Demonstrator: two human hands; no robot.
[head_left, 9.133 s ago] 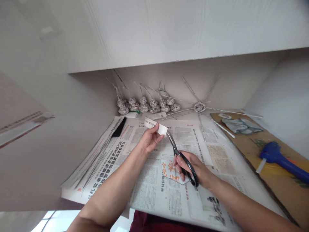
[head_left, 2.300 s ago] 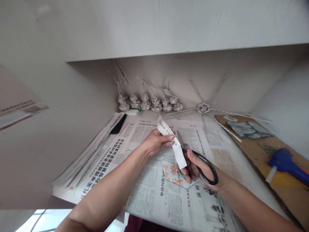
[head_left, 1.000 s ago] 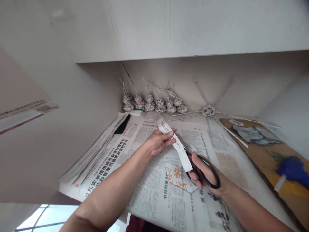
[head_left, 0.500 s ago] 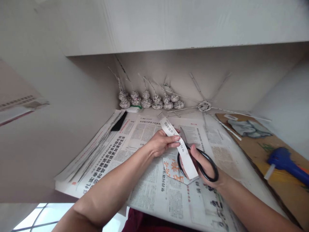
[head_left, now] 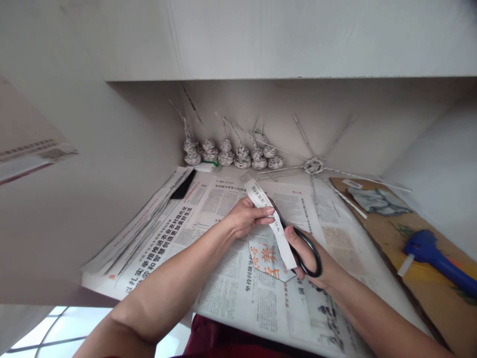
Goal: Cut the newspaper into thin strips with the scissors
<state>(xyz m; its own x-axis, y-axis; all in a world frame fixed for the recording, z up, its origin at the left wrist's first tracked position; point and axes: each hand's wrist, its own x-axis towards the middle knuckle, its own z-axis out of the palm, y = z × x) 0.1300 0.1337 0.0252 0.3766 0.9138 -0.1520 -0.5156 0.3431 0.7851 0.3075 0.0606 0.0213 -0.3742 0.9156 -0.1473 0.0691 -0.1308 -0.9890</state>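
Observation:
Pinched in the fingers of my left hand (head_left: 250, 217) is a white paper strip (head_left: 284, 246) with printed characters, hanging slantwise toward me. My right hand (head_left: 306, 252) grips a pair of black-handled scissors (head_left: 316, 256) by the loops. The scissor blades lie behind and along the strip, close to my left fingers, and are mostly hidden by it. Beneath both hands is a piece of card with orange characters (head_left: 269, 261), resting on newspaper sheets (head_left: 233, 278) that cover the worktop.
Several woven paper gourds (head_left: 225, 153) line the back wall. Right of them stands a star-shaped frame of paper rods (head_left: 314, 166). A dark phone (head_left: 183, 186) lies on stacked newspapers at left. A cardboard sheet (head_left: 439, 298) at right holds a blue glue gun (head_left: 428, 248) and a grey cloth (head_left: 378, 201).
The scissors have gone from spread to nearly closed alongside the strip. My right hand has moved slightly left, and the strip's lower end has shifted left too.

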